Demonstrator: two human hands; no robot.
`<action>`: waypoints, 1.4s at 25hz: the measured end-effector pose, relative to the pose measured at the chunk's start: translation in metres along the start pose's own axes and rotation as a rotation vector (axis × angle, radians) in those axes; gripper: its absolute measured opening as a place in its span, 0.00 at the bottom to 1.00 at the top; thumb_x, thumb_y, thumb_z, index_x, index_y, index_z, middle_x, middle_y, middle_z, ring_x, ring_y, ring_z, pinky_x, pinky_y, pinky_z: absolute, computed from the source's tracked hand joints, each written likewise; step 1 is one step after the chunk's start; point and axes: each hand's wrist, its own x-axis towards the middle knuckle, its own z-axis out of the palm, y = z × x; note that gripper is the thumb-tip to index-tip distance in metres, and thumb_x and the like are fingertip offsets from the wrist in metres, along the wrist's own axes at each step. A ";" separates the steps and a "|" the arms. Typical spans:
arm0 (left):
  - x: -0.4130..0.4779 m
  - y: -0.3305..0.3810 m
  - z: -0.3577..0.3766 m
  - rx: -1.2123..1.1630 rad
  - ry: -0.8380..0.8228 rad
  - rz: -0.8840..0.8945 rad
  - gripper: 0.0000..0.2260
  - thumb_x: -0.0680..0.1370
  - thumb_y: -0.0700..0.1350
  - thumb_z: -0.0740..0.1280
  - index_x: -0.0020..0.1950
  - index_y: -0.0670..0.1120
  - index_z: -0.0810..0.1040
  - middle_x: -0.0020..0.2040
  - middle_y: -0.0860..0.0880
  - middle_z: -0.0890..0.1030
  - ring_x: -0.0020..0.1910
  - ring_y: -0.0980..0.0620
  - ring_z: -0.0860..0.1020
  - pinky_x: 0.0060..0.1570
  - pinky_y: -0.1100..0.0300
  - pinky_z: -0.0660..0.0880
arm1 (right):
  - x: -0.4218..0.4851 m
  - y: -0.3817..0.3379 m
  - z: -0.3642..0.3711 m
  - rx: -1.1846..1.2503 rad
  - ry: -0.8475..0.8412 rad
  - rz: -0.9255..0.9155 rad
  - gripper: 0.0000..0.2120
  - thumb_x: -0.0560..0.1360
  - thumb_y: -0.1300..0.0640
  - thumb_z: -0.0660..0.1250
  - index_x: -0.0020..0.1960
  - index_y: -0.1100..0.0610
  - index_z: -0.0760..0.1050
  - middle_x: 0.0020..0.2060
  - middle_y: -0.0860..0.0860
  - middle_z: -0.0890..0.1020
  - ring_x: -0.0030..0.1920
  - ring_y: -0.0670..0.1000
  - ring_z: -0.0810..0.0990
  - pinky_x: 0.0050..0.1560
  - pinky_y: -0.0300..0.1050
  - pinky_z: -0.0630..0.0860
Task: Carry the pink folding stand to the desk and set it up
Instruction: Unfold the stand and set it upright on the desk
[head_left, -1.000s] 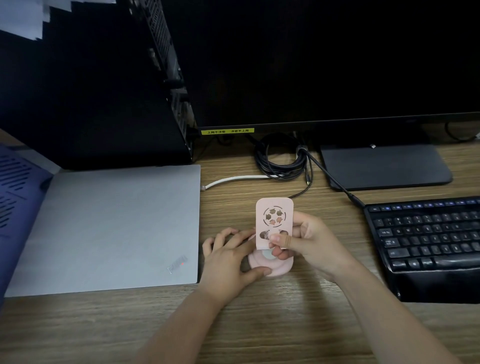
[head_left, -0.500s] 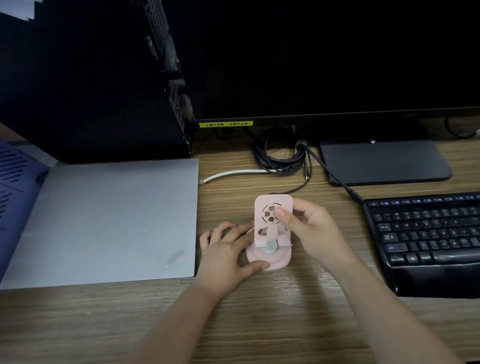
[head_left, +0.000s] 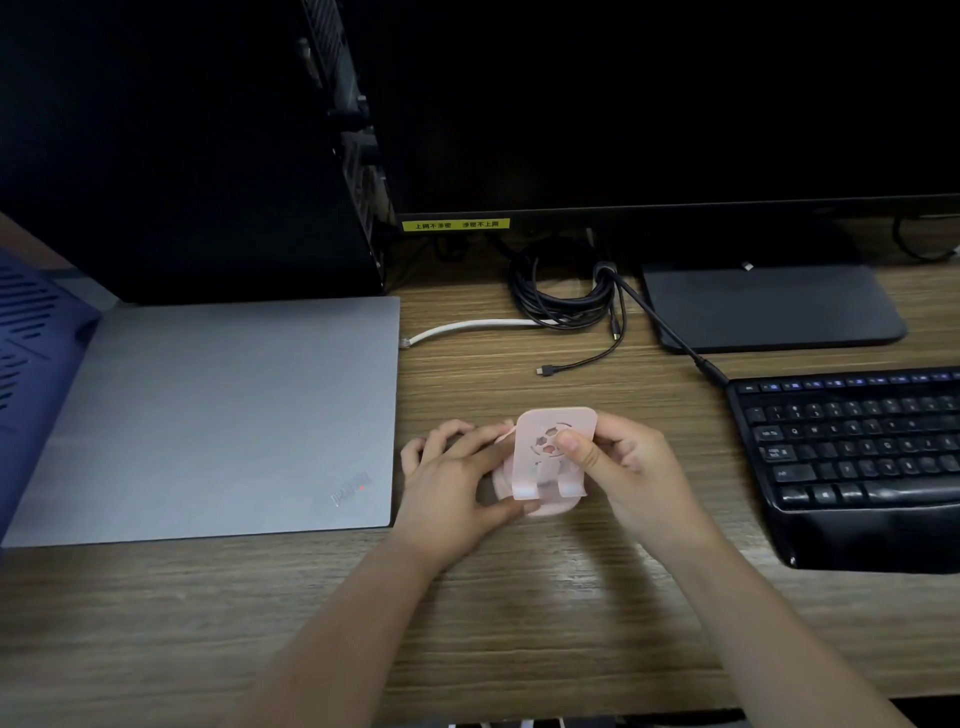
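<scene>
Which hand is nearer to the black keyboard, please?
The right hand is nearer. It holds the pink stand just left of the keyboard, apart from it. The left hand lies farther left, beyond the stand, beside the laptop.

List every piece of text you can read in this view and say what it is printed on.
"ThinkPad": logo on the closed grey laptop lid, near its front right corner.
Yellow label on the monitor's lower edge: Chinese characters, too small to read reliably.
Black keyboard: key legends too small and blurred to read.
Pink stand, held by the left hand and the right hand: a football cut-out pattern, no text.
</scene>
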 end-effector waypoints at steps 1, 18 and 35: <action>0.000 0.000 0.000 0.010 0.005 0.000 0.27 0.66 0.68 0.65 0.64 0.64 0.70 0.67 0.66 0.70 0.65 0.56 0.61 0.54 0.56 0.51 | -0.003 0.002 0.001 -0.013 0.002 0.002 0.07 0.71 0.55 0.66 0.46 0.51 0.83 0.40 0.47 0.87 0.42 0.44 0.84 0.40 0.36 0.78; 0.000 0.000 0.001 0.033 0.010 0.006 0.28 0.66 0.71 0.63 0.63 0.63 0.71 0.66 0.65 0.71 0.66 0.53 0.62 0.54 0.56 0.51 | 0.014 0.002 0.000 0.097 0.025 0.252 0.07 0.75 0.61 0.65 0.49 0.60 0.82 0.38 0.54 0.86 0.39 0.52 0.83 0.39 0.45 0.81; 0.000 0.005 -0.002 -0.039 -0.014 -0.040 0.30 0.66 0.68 0.64 0.66 0.61 0.68 0.68 0.64 0.69 0.68 0.55 0.59 0.56 0.56 0.50 | 0.006 0.012 -0.005 0.272 0.215 0.266 0.10 0.77 0.57 0.61 0.46 0.55 0.81 0.40 0.50 0.87 0.42 0.48 0.83 0.44 0.43 0.80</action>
